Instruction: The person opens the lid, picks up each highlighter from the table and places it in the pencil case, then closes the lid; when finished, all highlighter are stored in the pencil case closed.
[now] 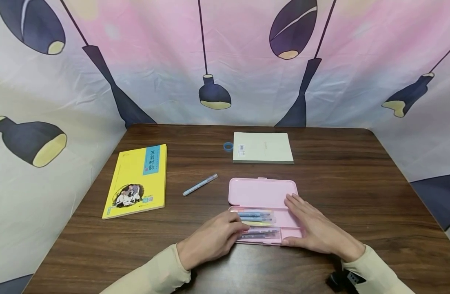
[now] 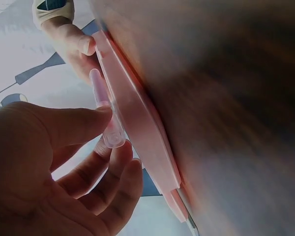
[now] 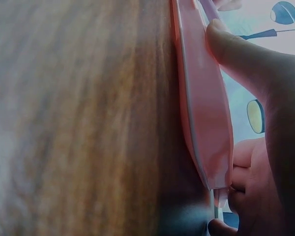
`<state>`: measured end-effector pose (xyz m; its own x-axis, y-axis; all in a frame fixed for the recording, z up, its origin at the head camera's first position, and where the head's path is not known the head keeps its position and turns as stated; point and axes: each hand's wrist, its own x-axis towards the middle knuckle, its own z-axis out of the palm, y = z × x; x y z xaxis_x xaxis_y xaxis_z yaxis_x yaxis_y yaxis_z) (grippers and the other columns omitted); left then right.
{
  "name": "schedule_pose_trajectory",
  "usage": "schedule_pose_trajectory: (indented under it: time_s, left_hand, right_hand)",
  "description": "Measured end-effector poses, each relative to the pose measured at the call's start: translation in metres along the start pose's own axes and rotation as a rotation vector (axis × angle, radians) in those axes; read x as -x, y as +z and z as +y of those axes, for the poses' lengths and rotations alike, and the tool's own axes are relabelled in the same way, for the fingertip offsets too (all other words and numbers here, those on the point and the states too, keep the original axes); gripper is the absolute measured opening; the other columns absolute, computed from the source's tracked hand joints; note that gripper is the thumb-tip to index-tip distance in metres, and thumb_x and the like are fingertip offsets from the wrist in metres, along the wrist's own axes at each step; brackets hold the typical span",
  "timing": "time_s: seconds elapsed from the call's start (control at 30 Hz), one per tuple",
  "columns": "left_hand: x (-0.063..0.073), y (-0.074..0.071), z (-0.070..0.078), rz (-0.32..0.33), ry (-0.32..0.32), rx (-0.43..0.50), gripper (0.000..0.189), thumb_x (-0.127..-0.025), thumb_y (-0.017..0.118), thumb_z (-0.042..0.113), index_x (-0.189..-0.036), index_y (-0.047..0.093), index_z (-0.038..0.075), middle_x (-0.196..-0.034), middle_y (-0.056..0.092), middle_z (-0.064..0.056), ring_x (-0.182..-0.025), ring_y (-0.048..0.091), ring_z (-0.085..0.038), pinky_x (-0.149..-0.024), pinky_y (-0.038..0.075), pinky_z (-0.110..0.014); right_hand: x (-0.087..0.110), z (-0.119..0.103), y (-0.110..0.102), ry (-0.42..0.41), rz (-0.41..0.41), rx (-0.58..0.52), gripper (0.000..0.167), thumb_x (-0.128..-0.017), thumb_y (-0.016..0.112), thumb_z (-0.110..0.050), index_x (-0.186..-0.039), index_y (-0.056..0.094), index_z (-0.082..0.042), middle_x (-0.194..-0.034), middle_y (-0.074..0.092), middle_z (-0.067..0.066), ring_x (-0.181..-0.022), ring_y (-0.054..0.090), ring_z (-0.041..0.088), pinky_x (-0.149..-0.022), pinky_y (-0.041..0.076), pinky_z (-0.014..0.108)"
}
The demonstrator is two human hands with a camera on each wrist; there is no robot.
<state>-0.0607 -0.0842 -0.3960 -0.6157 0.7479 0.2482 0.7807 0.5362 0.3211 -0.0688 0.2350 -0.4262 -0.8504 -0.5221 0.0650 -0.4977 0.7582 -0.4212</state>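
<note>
A pink pencil case (image 1: 262, 192) lies with its lid folded back on the table, holding several pens (image 1: 255, 218) in its compartments. At the case's left part my left hand (image 1: 213, 239) pinches a pen with a translucent, pinkish-purple barrel (image 2: 99, 88) between thumb and fingers. In the left wrist view that pen is just over the case's near rim. My right hand (image 1: 314, 226) holds the case at its right end, with the thumb along the near edge and the fingers reaching over to the lid side.
Left of the case lies a light blue pen (image 1: 200, 185). A yellow book (image 1: 136, 179) is at the table's left, and a pale notebook (image 1: 263, 148) lies behind the case beside a blue ring (image 1: 228, 146). A printed cloth hangs behind the wooden table (image 1: 357, 179).
</note>
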Motion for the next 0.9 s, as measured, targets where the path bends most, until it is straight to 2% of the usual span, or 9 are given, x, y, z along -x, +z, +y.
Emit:
schedule_pose_trajectory:
  time_s: [0.17, 0.43, 0.53, 0.6, 0.67, 0.77, 0.83, 0.9]
  left_hand:
    - [0.0007, 0.0002, -0.0002, -0.001, 0.0, -0.005, 0.017, -0.095, 0.065, 0.011, -0.108, 0.076, 0.015, -0.094, 0.063, 0.004, -0.088, 0.059, -0.009, -0.08, 0.052, -0.024]
    - [0.0024, 0.0019, -0.0013, -0.003, 0.011, -0.026, 0.017, -0.096, 0.065, 0.012, -0.109, 0.076, 0.015, -0.095, 0.063, 0.005, -0.088, 0.06, -0.008, -0.08, 0.052, -0.024]
    - [0.0028, 0.0025, -0.0019, 0.002, 0.016, -0.03, 0.017, -0.095, 0.066, 0.013, -0.108, 0.076, 0.016, -0.095, 0.063, 0.005, -0.088, 0.06, -0.008, -0.079, 0.052, -0.024]
    - [0.0029, 0.0026, -0.002, 0.001, 0.017, -0.033, 0.016, -0.095, 0.066, 0.013, -0.107, 0.076, 0.016, -0.094, 0.063, 0.006, -0.087, 0.059, -0.008, -0.078, 0.051, -0.024]
    - [0.003, 0.0027, -0.002, -0.005, 0.014, -0.035, 0.016, -0.096, 0.066, 0.013, -0.107, 0.076, 0.016, -0.093, 0.062, 0.006, -0.086, 0.058, -0.008, -0.077, 0.051, -0.023]
    - [0.003, 0.0024, -0.0018, -0.015, 0.009, -0.04, 0.016, -0.096, 0.065, 0.014, -0.108, 0.076, 0.017, -0.092, 0.061, 0.006, -0.084, 0.057, -0.008, -0.075, 0.05, -0.023]
    - [0.0029, 0.0022, -0.0018, -0.018, 0.008, -0.043, 0.016, -0.096, 0.065, 0.014, -0.108, 0.076, 0.017, -0.091, 0.061, 0.006, -0.083, 0.056, -0.008, -0.074, 0.05, -0.023]
    - [0.0029, 0.0019, -0.0017, -0.019, 0.008, -0.044, 0.017, -0.096, 0.065, 0.014, -0.108, 0.076, 0.017, -0.091, 0.061, 0.006, -0.083, 0.056, -0.008, -0.074, 0.049, -0.023]
  right_hand:
    - [0.0005, -0.0001, 0.0002, -0.002, 0.005, 0.003, 0.103, -0.08, 0.07, -0.068, -0.152, 0.038, -0.001, -0.16, 0.032, 0.015, -0.148, 0.027, 0.037, -0.115, 0.026, 0.048]
    - [0.0, -0.0013, 0.0004, 0.003, 0.003, 0.019, 0.104, -0.079, 0.069, -0.069, -0.151, 0.038, 0.0, -0.16, 0.032, 0.016, -0.148, 0.028, 0.037, -0.114, 0.027, 0.053]
    - [-0.0001, -0.0017, 0.0001, 0.006, 0.001, 0.018, 0.105, -0.079, 0.069, -0.069, -0.152, 0.038, 0.0, -0.16, 0.032, 0.015, -0.148, 0.027, 0.036, -0.114, 0.026, 0.052]
    - [-0.0001, -0.0018, -0.0003, 0.006, 0.002, 0.013, 0.104, -0.08, 0.069, -0.069, -0.152, 0.038, -0.001, -0.16, 0.032, 0.015, -0.148, 0.027, 0.036, -0.118, 0.022, 0.044]
    - [0.0001, -0.0017, -0.0004, 0.005, 0.002, 0.003, 0.104, -0.08, 0.069, -0.069, -0.152, 0.037, -0.001, -0.161, 0.031, 0.015, -0.148, 0.027, 0.036, -0.121, 0.014, 0.031]
    - [0.0003, -0.0013, -0.0005, 0.001, 0.007, -0.011, 0.104, -0.08, 0.069, -0.068, -0.152, 0.037, -0.001, -0.161, 0.031, 0.015, -0.148, 0.027, 0.036, -0.115, 0.001, 0.012]
    - [0.0003, -0.0011, -0.0005, 0.0, 0.009, -0.012, 0.104, -0.08, 0.069, -0.068, -0.152, 0.037, -0.001, -0.161, 0.031, 0.015, -0.148, 0.027, 0.036, -0.112, -0.003, 0.008]
    - [0.0002, -0.001, -0.0002, -0.002, 0.011, -0.01, 0.104, -0.08, 0.069, -0.068, -0.152, 0.038, -0.001, -0.16, 0.032, 0.015, -0.148, 0.027, 0.036, -0.112, -0.003, 0.009]
